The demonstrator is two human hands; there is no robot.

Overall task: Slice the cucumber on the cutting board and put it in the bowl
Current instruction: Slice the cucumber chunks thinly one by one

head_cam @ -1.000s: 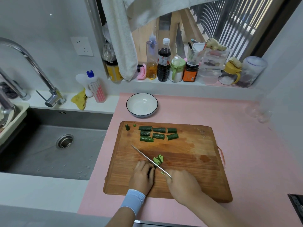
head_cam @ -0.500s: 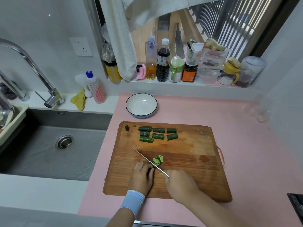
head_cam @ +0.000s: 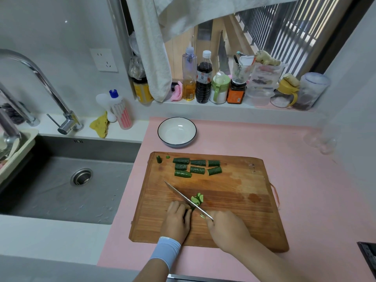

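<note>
Change: almost nothing has moved over the last second. The knife (head_cam: pixel 183 197) has stayed slanted across the near part of the board (head_cam: pixel 234 200), with only a slight wobble at the heel end. The pile of slices (head_cam: pixel 197 199) just right of the blade looks no bigger.
Meaning: probably caught between strokes, or in a slow one. Slicing is at an early stage and nothing has gone to the bowl (head_cam: pixel 177 132).
Left hand (head_cam: pixel 178 220): fingers curled, knuckles up, holding down the piece being cut (head_cam: pixel 186 213). Only a dark sliver of it shows between the fingers, right beside the blade.
Right hand (head_cam: pixel 227 231): closed round the knife handle, which is hidden inside the fist.
Cucumber: all on the board, in three groups apart from each other.
Chunks (head_cam: pixel 197 170): seven, uncut, at the far side of the board.
End bits (head_cam: pixel 158 159): two, at the far left corner.
Slices: one small leaning pile, about four or five, overlapping too much to be sure. One stray scrap (head_cam: pixel 202 216) lies by the knife's heel.
Bowl: one, empty, on the pink bench (head_cam: pixel 305 190) just beyond the board.
Knife: one.
Board: one.
</note>
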